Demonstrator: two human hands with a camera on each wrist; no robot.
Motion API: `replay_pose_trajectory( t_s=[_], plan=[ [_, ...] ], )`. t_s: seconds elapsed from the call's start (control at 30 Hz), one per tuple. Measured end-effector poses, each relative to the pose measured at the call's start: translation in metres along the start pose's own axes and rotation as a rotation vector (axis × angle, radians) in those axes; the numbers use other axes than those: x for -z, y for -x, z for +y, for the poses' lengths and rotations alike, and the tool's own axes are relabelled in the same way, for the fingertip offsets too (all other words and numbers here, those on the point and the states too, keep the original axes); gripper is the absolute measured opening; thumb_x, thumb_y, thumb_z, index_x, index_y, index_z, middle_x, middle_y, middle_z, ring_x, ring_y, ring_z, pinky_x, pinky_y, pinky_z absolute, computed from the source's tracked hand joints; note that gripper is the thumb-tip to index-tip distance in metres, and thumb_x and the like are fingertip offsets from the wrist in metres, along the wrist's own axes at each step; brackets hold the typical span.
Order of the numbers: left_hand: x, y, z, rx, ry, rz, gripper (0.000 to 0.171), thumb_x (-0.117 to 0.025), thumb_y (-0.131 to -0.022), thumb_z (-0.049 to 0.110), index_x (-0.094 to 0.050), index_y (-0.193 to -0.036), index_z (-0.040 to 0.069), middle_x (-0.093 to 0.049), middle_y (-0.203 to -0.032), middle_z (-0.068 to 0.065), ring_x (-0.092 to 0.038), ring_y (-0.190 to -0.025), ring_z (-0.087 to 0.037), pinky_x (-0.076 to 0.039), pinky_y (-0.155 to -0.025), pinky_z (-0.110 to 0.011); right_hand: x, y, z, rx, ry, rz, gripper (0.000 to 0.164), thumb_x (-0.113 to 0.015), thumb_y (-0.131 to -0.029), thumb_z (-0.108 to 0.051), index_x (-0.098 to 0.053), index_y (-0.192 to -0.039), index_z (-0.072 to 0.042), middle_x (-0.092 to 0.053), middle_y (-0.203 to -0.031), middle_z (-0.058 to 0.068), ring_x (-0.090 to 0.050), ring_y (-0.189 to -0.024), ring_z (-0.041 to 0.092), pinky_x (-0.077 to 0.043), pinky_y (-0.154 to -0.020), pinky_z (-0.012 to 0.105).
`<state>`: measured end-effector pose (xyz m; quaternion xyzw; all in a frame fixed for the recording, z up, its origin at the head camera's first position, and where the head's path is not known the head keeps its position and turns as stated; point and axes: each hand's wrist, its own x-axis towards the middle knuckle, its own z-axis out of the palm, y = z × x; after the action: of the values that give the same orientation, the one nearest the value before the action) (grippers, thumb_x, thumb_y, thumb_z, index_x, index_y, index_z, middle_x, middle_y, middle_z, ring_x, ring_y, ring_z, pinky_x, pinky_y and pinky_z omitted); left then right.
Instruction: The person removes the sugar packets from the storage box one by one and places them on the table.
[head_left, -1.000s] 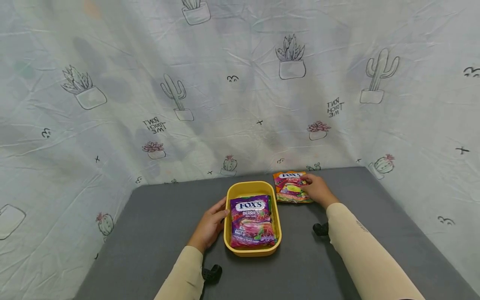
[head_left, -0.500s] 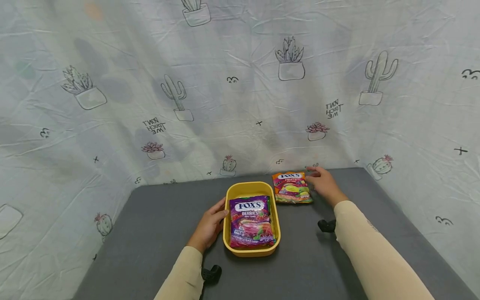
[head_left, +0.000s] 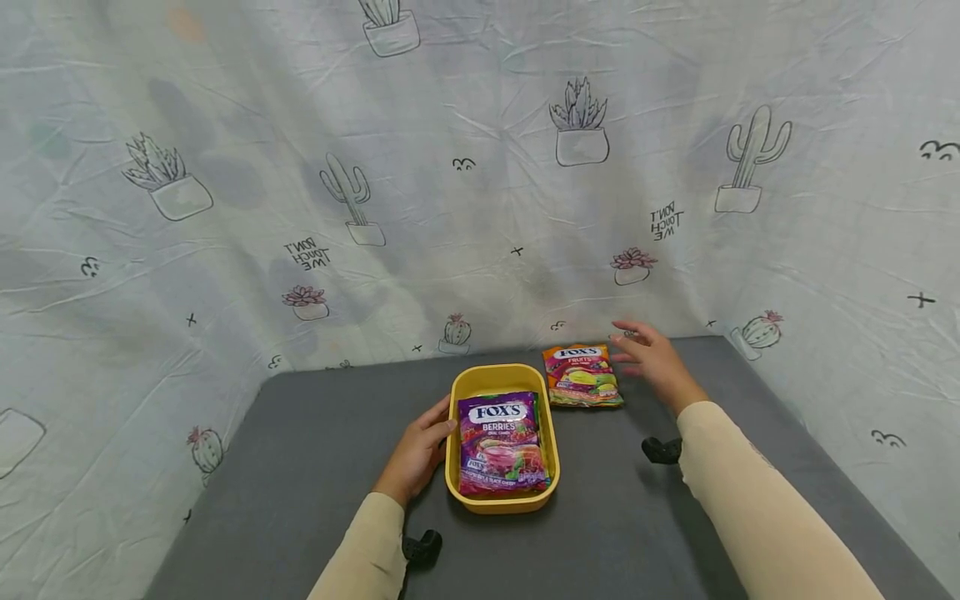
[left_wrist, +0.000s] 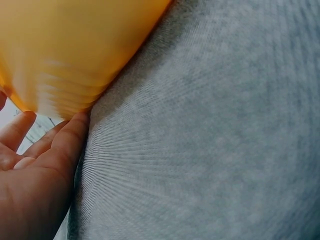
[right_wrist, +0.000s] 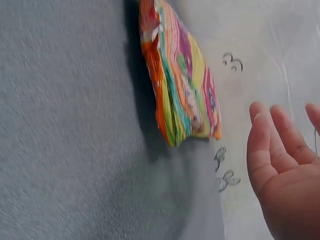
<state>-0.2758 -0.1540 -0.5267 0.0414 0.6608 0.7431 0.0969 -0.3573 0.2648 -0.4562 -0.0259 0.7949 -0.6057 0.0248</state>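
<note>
OK, your R grip spread, unladen; FOX'S Fruits pkt just L of it, prob light, soft, slippery: pinch nearest edge. L grip straight-fingered, touching yellow tray.

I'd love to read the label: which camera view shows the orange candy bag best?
The head view: the orange candy bag's printed front faces the camera, with FOX'S and FRUITS legible. The right wrist view shows it at a slant, cut off at the top, its lettering unreadable. The left wrist view doesn't show it.
</note>
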Motion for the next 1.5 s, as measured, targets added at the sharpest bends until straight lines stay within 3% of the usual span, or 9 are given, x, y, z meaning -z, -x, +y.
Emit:
replay_pose_trajectory(
  t_s=[0.23,0.5,0.7,0.8,0.93,1.17,1.5],
  plan=[
    [0.0,0.0,0.0,-0.005,-0.002,-0.001,0.062,-0.062,-0.111,0.018,-0.042,-0.169,0.01,-0.042,-0.169,-0.018,-0.046,-0.149,-0.039,-0.042,-0.116,-0.056,-0.015,0.009,-0.008,0.016,-0.04,-0.072,0.075,-0.064,-0.11,-0.049,-0.039,-0.169,-0.011,-0.05,-0.156,0.029,-0.057,-0.135,0.051,-0.046,-0.112,0.066],
    [0.001,-0.001,0.0,-0.001,0.011,-0.002,0.062,-0.061,-0.111,0.017,-0.041,-0.169,0.009,-0.04,-0.17,-0.017,-0.041,-0.152,-0.038,-0.04,-0.118,-0.056,-0.044,0.02,-0.024,0.071,-0.119,-0.2,0.064,-0.06,-0.114,-0.039,-0.039,-0.168,-0.011,-0.054,-0.153,0.027,-0.065,-0.127,0.049,-0.053,-0.104,0.064],
    [0.002,0.0,-0.001,-0.003,-0.006,-0.014,0.062,-0.06,-0.112,0.018,-0.041,-0.17,0.011,-0.04,-0.17,-0.016,-0.042,-0.152,-0.038,-0.04,-0.118,-0.056,-0.063,0.031,-0.037,0.101,-0.211,-0.333,0.059,-0.055,-0.117,-0.029,-0.036,-0.169,-0.009,-0.051,-0.151,0.031,-0.06,-0.128,0.058,-0.056,-0.101,0.061],
    [0.001,0.001,-0.001,-0.007,-0.007,-0.014,0.062,-0.06,-0.112,0.018,-0.041,-0.17,0.011,-0.04,-0.17,-0.016,-0.043,-0.152,-0.038,-0.041,-0.117,-0.055,-0.072,0.036,-0.042,0.094,-0.211,-0.382,0.062,-0.056,-0.116,-0.032,-0.035,-0.17,-0.01,-0.049,-0.154,0.033,-0.062,-0.127,0.055,-0.059,-0.098,0.057],
    [0.001,0.001,-0.001,-0.009,0.001,-0.012,0.061,-0.059,-0.112,0.017,-0.041,-0.17,0.01,-0.041,-0.169,-0.018,-0.044,-0.15,-0.039,-0.042,-0.117,-0.056,-0.082,0.041,-0.046,0.044,-0.173,-0.424,0.069,-0.063,-0.113,-0.038,-0.035,-0.169,-0.011,-0.048,-0.157,0.032,-0.066,-0.124,0.051,-0.062,-0.094,0.052],
    [0.0,0.001,-0.002,-0.011,0.017,-0.005,0.062,-0.061,-0.112,0.017,-0.04,-0.17,0.009,-0.04,-0.169,-0.019,-0.045,-0.15,-0.038,-0.041,-0.117,-0.055,-0.094,0.049,-0.054,-0.067,-0.09,-0.522,0.074,-0.068,-0.109,-0.045,-0.036,-0.169,-0.015,-0.05,-0.157,0.029,-0.07,-0.118,0.047,-0.062,-0.089,0.057],
    [0.0,0.002,-0.001,-0.015,0.013,-0.007,0.063,-0.062,-0.111,0.019,-0.041,-0.17,0.009,-0.04,-0.17,-0.018,-0.044,-0.151,-0.038,-0.04,-0.118,-0.055,-0.109,0.06,-0.072,-0.167,0.007,-0.531,0.087,-0.074,-0.103,-0.053,-0.034,-0.171,-0.017,-0.048,-0.159,0.022,-0.064,-0.125,0.048,-0.063,-0.085,0.058]
  ],
)
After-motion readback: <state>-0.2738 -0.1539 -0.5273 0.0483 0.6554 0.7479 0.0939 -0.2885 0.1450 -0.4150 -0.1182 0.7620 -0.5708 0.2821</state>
